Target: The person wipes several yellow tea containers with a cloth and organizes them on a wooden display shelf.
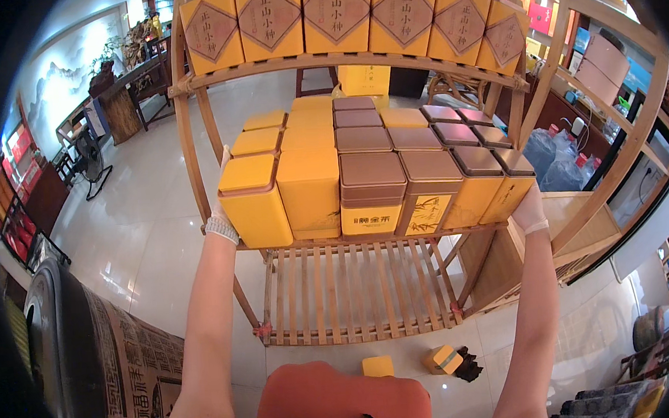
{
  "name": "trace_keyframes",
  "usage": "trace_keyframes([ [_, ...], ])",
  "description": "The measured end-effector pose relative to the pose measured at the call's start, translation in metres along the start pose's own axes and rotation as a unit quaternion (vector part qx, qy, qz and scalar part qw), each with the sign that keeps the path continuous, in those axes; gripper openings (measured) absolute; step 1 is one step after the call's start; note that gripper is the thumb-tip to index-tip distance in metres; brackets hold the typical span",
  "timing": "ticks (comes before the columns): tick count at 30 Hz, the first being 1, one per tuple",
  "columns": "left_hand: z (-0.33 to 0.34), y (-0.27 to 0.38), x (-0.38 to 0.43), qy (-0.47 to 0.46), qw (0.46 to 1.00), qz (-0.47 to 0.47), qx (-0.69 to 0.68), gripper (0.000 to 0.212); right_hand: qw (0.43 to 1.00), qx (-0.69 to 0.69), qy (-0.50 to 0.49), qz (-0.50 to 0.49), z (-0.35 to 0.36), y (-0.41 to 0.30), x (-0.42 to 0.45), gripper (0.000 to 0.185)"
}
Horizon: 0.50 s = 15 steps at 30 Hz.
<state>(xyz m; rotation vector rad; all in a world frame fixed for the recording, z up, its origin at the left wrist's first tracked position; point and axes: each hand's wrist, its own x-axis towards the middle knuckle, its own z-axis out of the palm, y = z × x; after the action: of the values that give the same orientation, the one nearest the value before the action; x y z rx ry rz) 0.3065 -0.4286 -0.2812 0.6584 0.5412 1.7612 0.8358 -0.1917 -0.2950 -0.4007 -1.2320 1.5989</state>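
Note:
Rows of yellow tea tins and boxes stand on the middle shelf of a wooden slatted rack, several with brown metal lids. My left hand (221, 219), in a pale glove with a grey cuff, lies along the outer side of the left front yellow tin (257, 216). At the opposite end my right hand (529, 211), also gloved, is against the right front tin (506, 195). The fingers of both hands are largely hidden by the tins. Between them stand a plain yellow box (311, 199) and a brown-lidded tin with a yellow label (373, 201).
Large yellow boxes (337, 16) line the upper shelf. Below is a slatted lower shelf (362, 293). A yellow box (377, 366) and another yellow box (442, 360) are on the floor. A big dark jar (119, 360) stands left; a wooden frame (609, 152) rises right.

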Motion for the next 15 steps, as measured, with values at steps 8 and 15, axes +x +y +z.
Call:
trace_keyframes([
  [8, -0.034, 0.006, 0.006, -0.116, 0.993, 0.026, 0.013, 0.053, 0.999, 0.017, 0.028, 0.019, 0.015, 0.002, 0.000, 0.030],
  [15, -0.014, 0.005, 0.001, -0.017, 0.998, 0.059, 0.026, 0.052, 0.996, 0.039, 0.070, 0.028, 0.029, -0.002, -0.005, 0.031],
])
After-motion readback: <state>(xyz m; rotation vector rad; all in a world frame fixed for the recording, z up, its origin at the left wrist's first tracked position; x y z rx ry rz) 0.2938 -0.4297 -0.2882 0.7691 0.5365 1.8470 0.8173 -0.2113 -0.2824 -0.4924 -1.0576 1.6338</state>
